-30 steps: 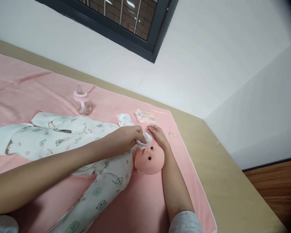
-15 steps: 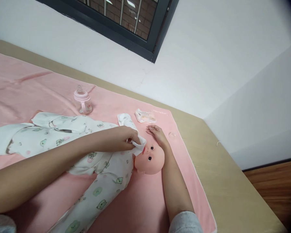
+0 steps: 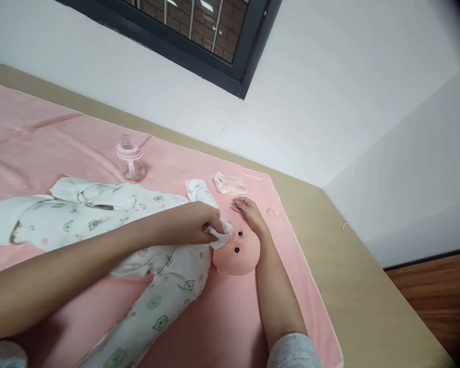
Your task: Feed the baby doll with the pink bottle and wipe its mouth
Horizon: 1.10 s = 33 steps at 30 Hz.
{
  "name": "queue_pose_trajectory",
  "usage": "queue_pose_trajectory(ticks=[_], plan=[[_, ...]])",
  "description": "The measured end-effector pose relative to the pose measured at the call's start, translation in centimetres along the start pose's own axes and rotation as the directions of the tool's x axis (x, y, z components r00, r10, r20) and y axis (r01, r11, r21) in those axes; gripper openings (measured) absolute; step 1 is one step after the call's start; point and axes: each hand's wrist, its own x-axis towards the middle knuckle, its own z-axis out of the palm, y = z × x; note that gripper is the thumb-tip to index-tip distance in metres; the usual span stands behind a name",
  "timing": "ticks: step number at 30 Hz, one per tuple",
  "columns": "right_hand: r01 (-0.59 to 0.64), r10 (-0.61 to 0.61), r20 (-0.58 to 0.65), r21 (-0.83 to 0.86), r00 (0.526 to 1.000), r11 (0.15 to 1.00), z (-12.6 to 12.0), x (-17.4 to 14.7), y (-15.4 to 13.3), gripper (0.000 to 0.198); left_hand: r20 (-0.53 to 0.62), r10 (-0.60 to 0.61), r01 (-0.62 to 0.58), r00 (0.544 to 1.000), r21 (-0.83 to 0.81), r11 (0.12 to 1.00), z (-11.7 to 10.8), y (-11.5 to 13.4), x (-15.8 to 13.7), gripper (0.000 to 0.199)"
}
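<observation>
A baby doll [image 3: 242, 261] lies on its back on the pink blanket, dressed in a white outfit [image 3: 145, 301] with green animal prints. From the left, my left hand [image 3: 202, 221] reaches over its chest, closed on a white tissue [image 3: 224, 235]. The tissue covers the doll's mouth area; both eyes stay visible. My right hand [image 3: 249, 210] rests at the far side of the head, fingers stretched out and holding nothing. Its forearm runs along the top of the doll's head.
A pink-lidded baby bottle [image 3: 131, 162] stands beyond the doll's body. Near my right fingertips lies a small plastic packet [image 3: 230, 184], and a small clear item [image 3: 272, 212] is right of that hand. The pink blanket [image 3: 222, 322] covers part of a wooden surface [image 3: 352, 286] against the wall.
My left hand has shifted slightly down and right with the tissue, which now covers the doll's mouth. The right hand and the doll have stayed in place.
</observation>
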Motion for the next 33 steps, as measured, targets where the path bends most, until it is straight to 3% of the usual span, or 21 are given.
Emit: queue_pose_trajectory(ticks=[12, 20, 33], plan=[[0.003, -0.003, 0.005, -0.003, 1.0, 1.0, 0.0, -0.1, 0.0, 0.03, -0.069, -0.063, 0.069, 0.996, 0.091, 0.993, 1.4, -0.2, 0.4, 0.021], [0.001, -0.001, 0.005, -0.001, 1.0, 1.0, 0.0, 0.1, 0.1, 0.029, -0.149, -0.054, 0.059, 0.987, 0.026, 0.998, 1.1, -0.3, 0.2, 0.01], [0.0, 0.0, 0.002, 0.001, 1.0, 1.0, -0.1, 0.1, 0.2, 0.03, -0.139, -0.097, 0.111, 0.986, 0.096, 0.989, 0.7, -0.6, 0.2, 0.018]])
